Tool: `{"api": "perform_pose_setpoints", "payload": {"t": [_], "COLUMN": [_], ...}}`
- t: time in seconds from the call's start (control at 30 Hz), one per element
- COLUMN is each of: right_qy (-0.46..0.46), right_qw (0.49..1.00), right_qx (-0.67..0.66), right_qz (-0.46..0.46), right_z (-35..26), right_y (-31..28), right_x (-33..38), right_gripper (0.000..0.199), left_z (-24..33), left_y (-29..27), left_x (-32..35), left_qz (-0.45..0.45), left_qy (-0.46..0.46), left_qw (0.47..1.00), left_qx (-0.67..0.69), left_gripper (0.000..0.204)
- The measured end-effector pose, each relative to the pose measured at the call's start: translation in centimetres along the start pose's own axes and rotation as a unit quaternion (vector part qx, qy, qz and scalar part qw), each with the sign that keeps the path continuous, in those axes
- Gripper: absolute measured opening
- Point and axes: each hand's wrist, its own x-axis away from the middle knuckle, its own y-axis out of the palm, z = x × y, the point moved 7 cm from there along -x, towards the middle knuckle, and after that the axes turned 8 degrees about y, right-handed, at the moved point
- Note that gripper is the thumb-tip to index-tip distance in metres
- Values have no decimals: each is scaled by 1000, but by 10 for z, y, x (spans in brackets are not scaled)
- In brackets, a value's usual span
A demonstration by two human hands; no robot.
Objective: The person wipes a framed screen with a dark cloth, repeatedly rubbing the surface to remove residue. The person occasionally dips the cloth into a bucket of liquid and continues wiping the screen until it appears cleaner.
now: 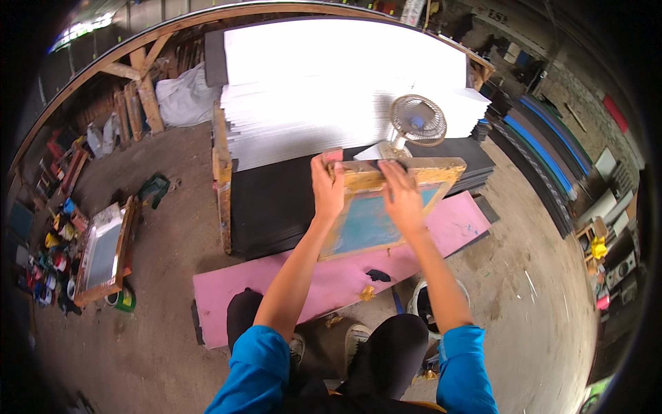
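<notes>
A wooden screen printing frame with blue-green mesh stands tilted in front of me, its lower edge over a pink board. My left hand grips the frame's upper left corner, where a small reddish block shows above the fingers. I cannot tell whether the block is fixed to the frame. My right hand bends its fingers over the middle of the upper bar. Something dark shows at those fingertips, too small to name. A black scrap and a yellowish scrap lie on the pink board.
Behind the frame stand a desk fan, stacked white sheets and black sheets. A bucket sits beside my right knee. Another framed screen leans among paint tins at left. Blue and black sheets lie at right.
</notes>
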Motion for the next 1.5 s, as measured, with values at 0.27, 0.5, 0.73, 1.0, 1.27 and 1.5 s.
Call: {"api": "perform_pose_setpoints", "payload": {"t": [0.27,0.5,0.73,1.0,1.27,1.5], "right_qy": [55,111,155,-28,-48,1], "right_qw": [992,969,978,994,994,974], "right_qx": [-113,-188,-139,-45,-81,-204], "right_qz": [9,-115,-25,95,60,102], "right_z": [-16,-31,-72,-99,-94,-70], "right_y": [16,24,-4,44,49,42], "right_x": [-15,-69,-71,-37,-21,-20], "right_gripper": [48,37,28,40,49,31], "left_z": [-40,-31,-38,-48,-74,-3], "left_y": [6,12,11,17,-9,9], "left_x": [10,9,3,6,31,-22], "left_qz": [-79,-151,-111,-90,-82,-46], "left_qy": [-157,-171,-140,-92,-208,-160], "left_qw": [970,960,967,979,959,957], "left_qx": [166,164,179,157,173,238], "left_gripper": [59,60,56,51,45,34]}}
